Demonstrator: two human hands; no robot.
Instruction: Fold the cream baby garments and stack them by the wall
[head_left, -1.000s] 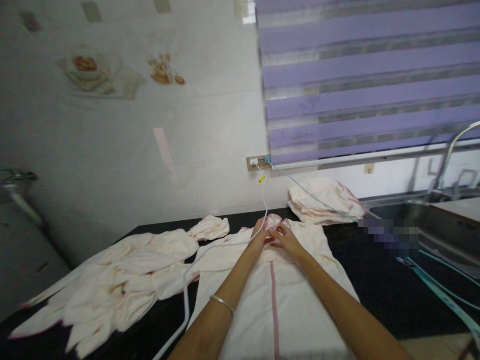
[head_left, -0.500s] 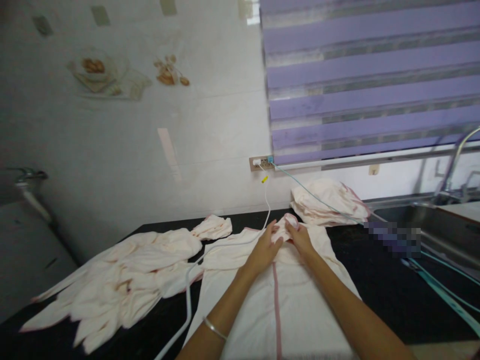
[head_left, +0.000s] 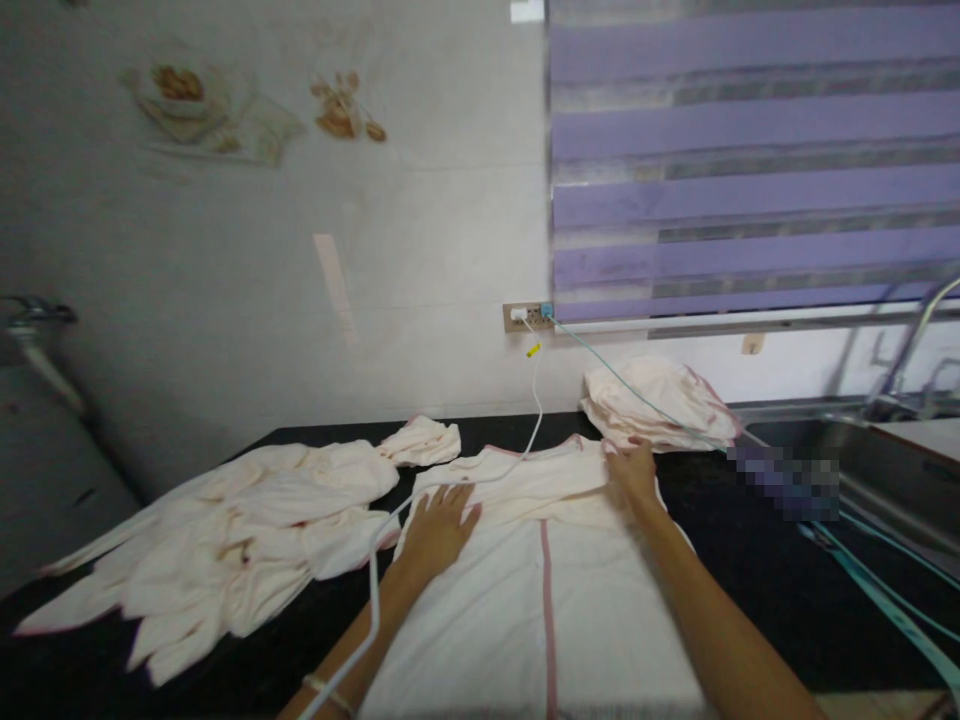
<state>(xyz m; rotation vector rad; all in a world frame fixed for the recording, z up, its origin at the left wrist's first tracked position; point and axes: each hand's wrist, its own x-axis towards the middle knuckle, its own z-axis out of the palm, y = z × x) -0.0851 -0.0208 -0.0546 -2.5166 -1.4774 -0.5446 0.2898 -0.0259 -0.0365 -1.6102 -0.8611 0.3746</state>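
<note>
Garment first: a cream garment [head_left: 502, 610] with a pink centre stripe [head_left: 548, 600] lies spread mid-counter, its near end running out of my view at the bottom. Far edge has pink trim and stops short of the wall [head_left: 442, 350]; a thin strip of dark counter [head_left: 727, 590] shows between.

Left hand [head_left: 439, 530] rests palm down at the garment's far left part, fingers a little apart. Right hand [head_left: 634, 475] is at the far right corner; I cannot tell whether its fingers pinch the cloth.

White cord [head_left: 374, 585] hems the left side: it drops from the outlet [head_left: 528, 318], trails over the garment's far left part, passes the left fingertips and crosses in front of that forearm.

Left of it, a crumpled cloth heap [head_left: 247, 540] reaches almost to the garment, with a small bundle [head_left: 421, 441] at its far end. Far right, a folded pile [head_left: 652, 395] sits just beyond the right hand, a teal cord [head_left: 600, 358] across it.

Widest room I see is to the right: dark counter as far as the sink [head_left: 892, 490], with a teal strap [head_left: 892, 605] running nearer. Counter's near edge shows lower right.
</note>
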